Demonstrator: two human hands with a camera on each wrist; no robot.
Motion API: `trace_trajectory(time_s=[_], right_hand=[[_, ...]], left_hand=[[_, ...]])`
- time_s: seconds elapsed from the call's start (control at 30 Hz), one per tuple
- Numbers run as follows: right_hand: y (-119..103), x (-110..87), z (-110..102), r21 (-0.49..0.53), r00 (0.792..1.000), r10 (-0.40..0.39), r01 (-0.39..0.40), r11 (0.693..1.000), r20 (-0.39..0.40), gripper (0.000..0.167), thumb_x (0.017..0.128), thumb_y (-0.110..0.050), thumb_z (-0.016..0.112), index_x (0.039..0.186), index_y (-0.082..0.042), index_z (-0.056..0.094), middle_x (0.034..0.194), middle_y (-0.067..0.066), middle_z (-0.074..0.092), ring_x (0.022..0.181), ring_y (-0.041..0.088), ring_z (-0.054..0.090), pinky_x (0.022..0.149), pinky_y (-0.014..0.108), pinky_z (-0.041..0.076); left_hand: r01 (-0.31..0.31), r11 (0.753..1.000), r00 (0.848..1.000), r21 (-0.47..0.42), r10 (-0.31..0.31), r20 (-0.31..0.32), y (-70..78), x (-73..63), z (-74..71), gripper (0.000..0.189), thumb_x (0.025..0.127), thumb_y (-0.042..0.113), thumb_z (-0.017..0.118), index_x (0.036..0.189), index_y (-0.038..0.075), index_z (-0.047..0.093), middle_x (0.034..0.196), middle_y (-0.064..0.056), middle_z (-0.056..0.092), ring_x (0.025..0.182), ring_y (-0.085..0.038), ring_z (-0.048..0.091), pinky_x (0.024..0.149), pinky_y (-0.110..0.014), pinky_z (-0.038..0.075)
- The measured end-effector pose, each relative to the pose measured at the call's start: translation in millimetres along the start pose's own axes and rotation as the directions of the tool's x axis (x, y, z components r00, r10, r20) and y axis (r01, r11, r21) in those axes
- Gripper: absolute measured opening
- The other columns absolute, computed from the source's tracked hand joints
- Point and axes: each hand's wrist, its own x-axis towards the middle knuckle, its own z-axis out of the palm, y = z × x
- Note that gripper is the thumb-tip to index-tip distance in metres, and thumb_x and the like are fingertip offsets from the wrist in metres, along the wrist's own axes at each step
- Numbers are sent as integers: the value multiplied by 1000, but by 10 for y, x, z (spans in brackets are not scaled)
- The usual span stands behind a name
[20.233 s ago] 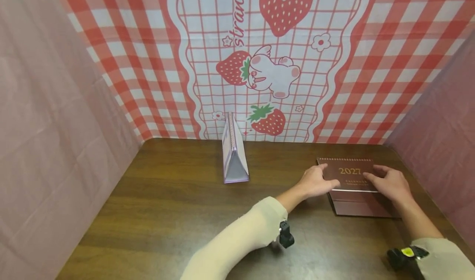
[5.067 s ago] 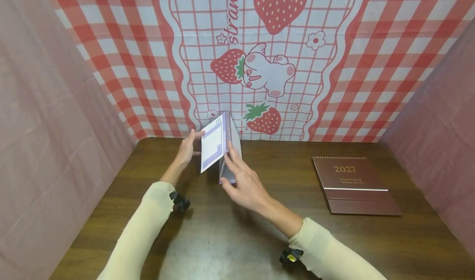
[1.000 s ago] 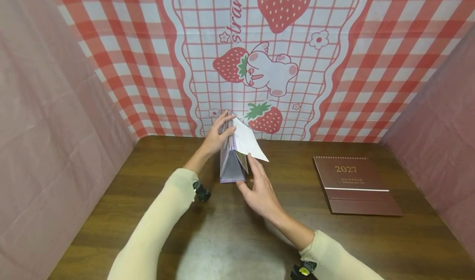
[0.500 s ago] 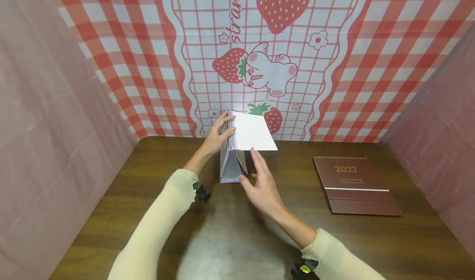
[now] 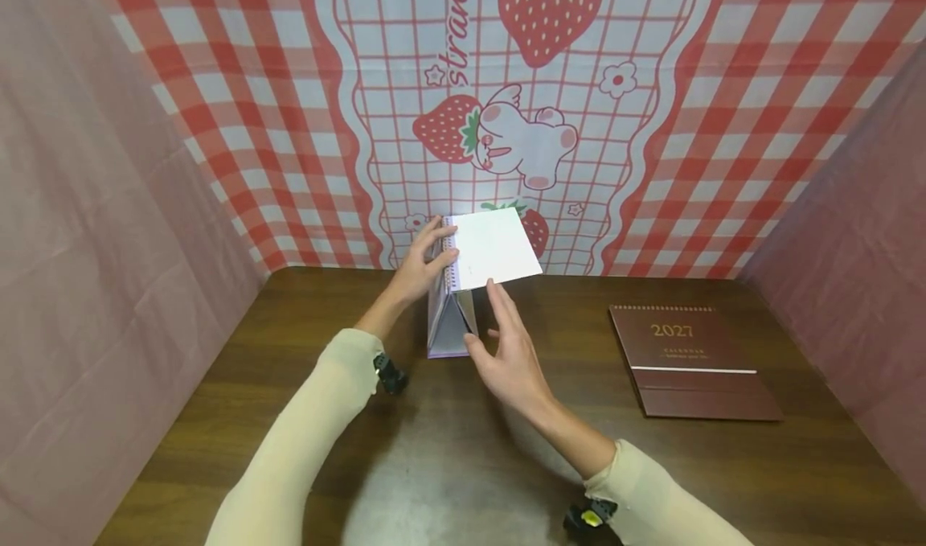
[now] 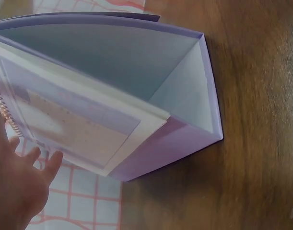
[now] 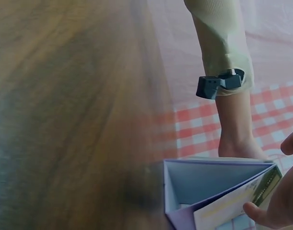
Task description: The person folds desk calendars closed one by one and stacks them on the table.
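A purple-edged spiral desk calendar (image 5: 446, 338) stands as a tent on the table, its open triangular end facing me. My left hand (image 5: 418, 266) holds its top ridge, thumb and forefinger across the spiral. In the left wrist view the other fingers of that hand (image 6: 24, 184) lie along the printed pages on the left face. One white page (image 5: 497, 244) sticks out to the right from the binding, raised well off the calendar's side. At the page's near edge are the straight fingertips of my right hand (image 5: 515, 365), its thumb low beside the calendar's right face.
A brown 2027 desk calendar (image 5: 687, 369) lies flat on the wooden table (image 5: 448, 465) at the right. Behind the table hangs a strawberry-print checked cloth (image 5: 579, 144), close to the standing calendar. Pink cloth (image 5: 854, 208) closes off both sides.
Within the last second the white page has swung up from sloping down on the right to sticking out sideways. My right fingertips rose slightly with it; my left hand stayed at the ridge.
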Motion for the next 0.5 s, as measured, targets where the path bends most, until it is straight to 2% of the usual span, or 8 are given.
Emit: trace_trajectory(time_s=[0.13, 0.17, 0.2, 0.27, 0.37, 0.5], right_hand=[[-59, 48, -2, -1, 1000, -28, 28, 1000, -9, 87, 103, -3, 70, 177, 0, 26, 187, 23, 24, 170, 47, 37, 119, 62, 59], [-75, 59, -2, 1, 1000, -27, 27, 1000, -7, 87, 103, -3, 70, 178, -1, 26, 188, 22, 24, 170, 45, 37, 119, 62, 59], [-86, 69, 0, -1, 1000, -31, 31, 1000, -6, 87, 103, -3, 70, 178, -1, 26, 188, 22, 24, 170, 45, 38, 119, 61, 59], [-116, 87, 3, 0, 999, -42, 42, 999, -5, 87, 103, -3, 71, 177, 0, 26, 188, 23, 25, 169, 46, 39, 119, 62, 59], [-158, 117, 13, 4, 999, -53, 53, 999, -2, 88, 102, -4, 71, 178, 0, 26, 188, 22, 24, 168, 46, 40, 120, 60, 59], [-204, 152, 36, 14, 997, -79, 79, 997, 2, 88, 102, -4, 72, 177, 0, 27, 187, 23, 24, 167, 46, 42, 120, 60, 59]], left_hand=[[4, 1000, 1000, 3, -4, 30, 449, -169, -79, 67, 107, 57, 70, 163, 22, 59, 192, -7, 20, 178, -42, 17, 139, -78, 23], [6, 1000, 999, 2, -6, 38, 581, -220, -101, 67, 107, 54, 70, 164, 20, 59, 192, -8, 20, 178, -43, 17, 140, -77, 23], [1, 1000, 999, 1, -1, 38, 635, -253, -103, 66, 107, 53, 69, 164, 20, 59, 192, -6, 21, 178, -42, 18, 140, -76, 23], [19, 1000, 999, 25, -20, 43, 844, -332, -136, 64, 109, 45, 67, 165, 15, 57, 191, -9, 22, 177, -44, 22, 139, -74, 28], [37, 998, 998, 58, -40, 45, 1017, -391, -166, 62, 110, 33, 66, 166, 10, 55, 190, -13, 23, 174, -47, 26, 138, -72, 33], [35, 997, 998, 74, -39, 51, 1075, -399, -209, 59, 110, 28, 67, 164, 8, 56, 189, -15, 27, 174, -46, 28, 138, -69, 35]])
